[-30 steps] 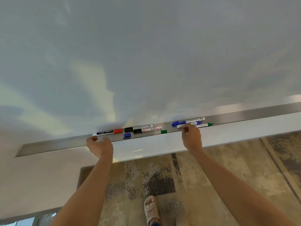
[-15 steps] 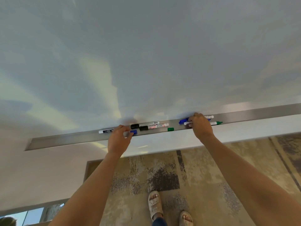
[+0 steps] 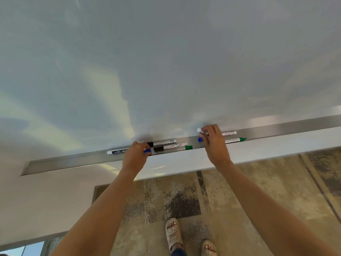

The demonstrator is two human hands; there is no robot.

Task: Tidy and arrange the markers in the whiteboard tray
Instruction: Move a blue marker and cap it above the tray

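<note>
Head view: both hands are up at the whiteboard tray [image 3: 73, 164], a long metal ledge under the whiteboard [image 3: 166, 61]. The left hand [image 3: 135, 156] has its fingers closed on a loose blue cap [image 3: 147, 151] at the near edge of the tray. The right hand [image 3: 215, 143] is clamped on a white marker [image 3: 200, 130], whose round end sticks out left of the fingers and is tilted up off the tray; a second blue cap [image 3: 199, 139] sits just below it, at the fingertips.

Judged step: capping or gathering the blue markers. To do it well, each cap should go squarely on the matching tip, pressed until seated, and the marker then laid flat, parallel to the tray.

Just left of the left hand lies a white marker with black print [image 3: 118, 151], partly under the hand. Between the hands, two black-capped markers [image 3: 162, 143] lie side by side, the near one touching a loose green cap [image 3: 188, 147] at its right end. Right of the right hand, a white marker end [image 3: 228, 133] shows at the far side and a green-tipped marker [image 3: 236, 140] at the near side, both partly hidden by the hand.
</note>
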